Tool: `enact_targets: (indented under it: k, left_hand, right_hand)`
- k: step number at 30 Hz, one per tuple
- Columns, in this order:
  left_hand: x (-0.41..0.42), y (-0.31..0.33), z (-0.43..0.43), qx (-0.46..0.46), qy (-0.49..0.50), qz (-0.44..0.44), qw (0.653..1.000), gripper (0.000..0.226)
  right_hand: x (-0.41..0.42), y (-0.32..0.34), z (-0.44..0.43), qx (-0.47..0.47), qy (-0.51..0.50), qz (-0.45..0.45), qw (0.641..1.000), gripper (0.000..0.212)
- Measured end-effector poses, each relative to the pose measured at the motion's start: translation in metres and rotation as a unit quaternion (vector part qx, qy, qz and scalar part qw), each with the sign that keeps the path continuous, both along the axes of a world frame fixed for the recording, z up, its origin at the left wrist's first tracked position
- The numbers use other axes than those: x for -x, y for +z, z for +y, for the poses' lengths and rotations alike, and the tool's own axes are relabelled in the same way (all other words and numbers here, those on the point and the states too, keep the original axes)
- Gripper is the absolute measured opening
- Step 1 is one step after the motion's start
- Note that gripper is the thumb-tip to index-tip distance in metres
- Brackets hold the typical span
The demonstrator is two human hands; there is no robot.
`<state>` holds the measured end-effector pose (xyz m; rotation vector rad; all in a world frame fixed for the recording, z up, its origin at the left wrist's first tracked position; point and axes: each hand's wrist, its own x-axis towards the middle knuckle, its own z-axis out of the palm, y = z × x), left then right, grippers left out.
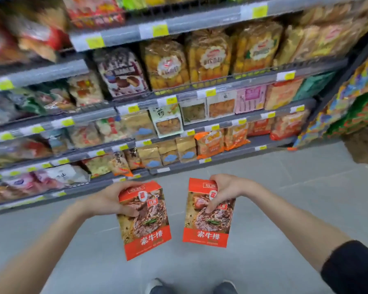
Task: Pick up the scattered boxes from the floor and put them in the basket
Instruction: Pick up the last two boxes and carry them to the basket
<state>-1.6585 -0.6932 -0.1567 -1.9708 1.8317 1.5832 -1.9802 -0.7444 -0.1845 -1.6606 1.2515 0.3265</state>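
I hold two identical orange-red boxes with a picture of a steak on the front. My left hand [113,199] grips the top of the left box [146,225], which hangs tilted above the grey floor. My right hand [223,190] clasps the upper part of the right box [208,221], with fingers across its face. The two boxes hang side by side, a small gap between them, in front of my body. No basket is in view.
A tall shelf unit [136,143] full of snack bags and packets runs across the back. Stacked colourful cartons [353,102] and a brown crate [363,147] stand at the right. Grey tiled floor [285,183] lies below. My shoes [155,286] show at the bottom edge.
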Motion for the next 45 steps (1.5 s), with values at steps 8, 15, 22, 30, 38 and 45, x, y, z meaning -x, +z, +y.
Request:
enact_targets:
  k: [8,15,22,30,38,45]
  left_hand:
    - [-0.203,0.052,0.147,0.074,0.184,0.01,0.98,0.071]
    - [-0.372,0.081,0.305,0.131,0.351,-0.002,0.927,0.077]
    - [-0.487,0.095,0.44,0.175,0.488,-0.039,0.854,0.072]
    - [-0.63,0.099,0.526,0.197,0.573,-0.074,0.792,0.082]
    - [-0.804,0.115,0.598,0.202,0.656,-0.092,0.721,0.075]
    - [-0.927,0.127,0.69,0.213,0.708,-0.113,0.664,0.075]
  right_hand:
    - [-0.265,0.06,0.031,0.074,0.213,-0.032,0.974,0.055]
    - [-0.502,0.09,0.104,0.138,0.365,-0.06,0.919,0.066]
    - [-0.702,0.113,0.191,0.183,0.513,-0.083,0.835,0.077]
    - [-0.921,0.112,0.267,0.183,0.615,-0.114,0.758,0.069]
    - [-1.167,0.136,0.336,0.201,0.68,-0.142,0.691,0.066]
    - [-1.34,0.147,0.434,0.224,0.706,-0.196,0.642,0.073]
